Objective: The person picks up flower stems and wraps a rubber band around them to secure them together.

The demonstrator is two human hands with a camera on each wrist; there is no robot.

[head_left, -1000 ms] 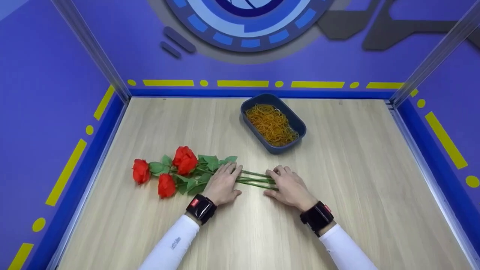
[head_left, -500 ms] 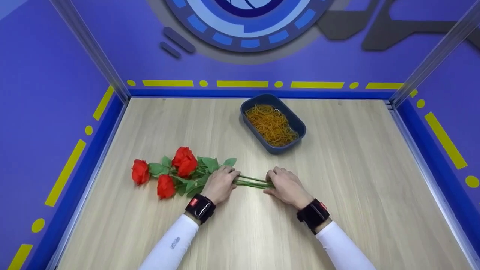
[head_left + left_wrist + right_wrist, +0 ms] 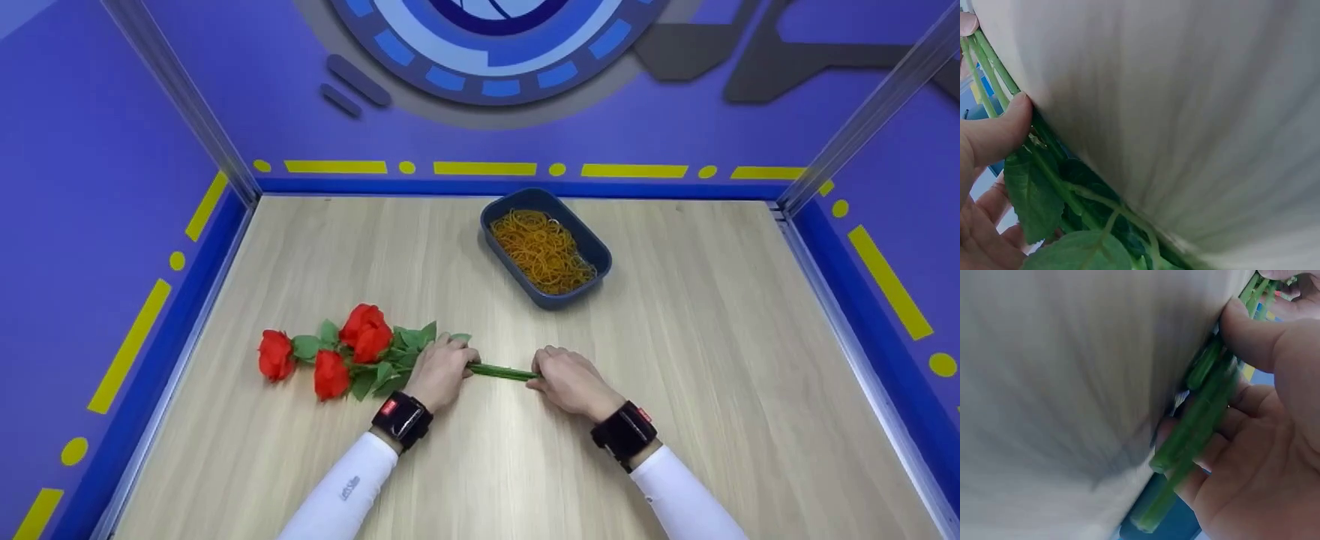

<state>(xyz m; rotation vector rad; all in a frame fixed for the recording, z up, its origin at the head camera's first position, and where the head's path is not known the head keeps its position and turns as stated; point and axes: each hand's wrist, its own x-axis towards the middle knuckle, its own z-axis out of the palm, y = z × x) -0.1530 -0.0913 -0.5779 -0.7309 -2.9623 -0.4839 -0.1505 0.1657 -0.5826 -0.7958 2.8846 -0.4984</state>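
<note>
Three red roses lie sideways on the table in the head view: one rose point(image 3: 366, 333) at the back, another rose point(image 3: 276, 355) at the far left, a third rose point(image 3: 331, 374) in front. Their green stems point(image 3: 501, 371) run rightward in a tight bundle. My left hand point(image 3: 442, 373) grips the stems just right of the leaves point(image 3: 1033, 191); its thumb presses on them in the left wrist view. Near the cut ends, my right hand point(image 3: 571, 381) holds the same bundle between thumb and fingers. In the right wrist view the stem ends point(image 3: 1185, 433) stick out at uneven lengths.
Behind the hands stands a dark blue-grey tray point(image 3: 551, 300) holding many tangled yellow-brown rubber bands point(image 3: 544, 251). The wooden table point(image 3: 712, 322) is bordered by blue panels point(image 3: 480, 135) at the back and both sides.
The stems, spread apart a second ago, are now drawn together into a narrow bundle. My right fingers have closed round them and moved slightly nearer me. The flower heads have shifted a little.
</note>
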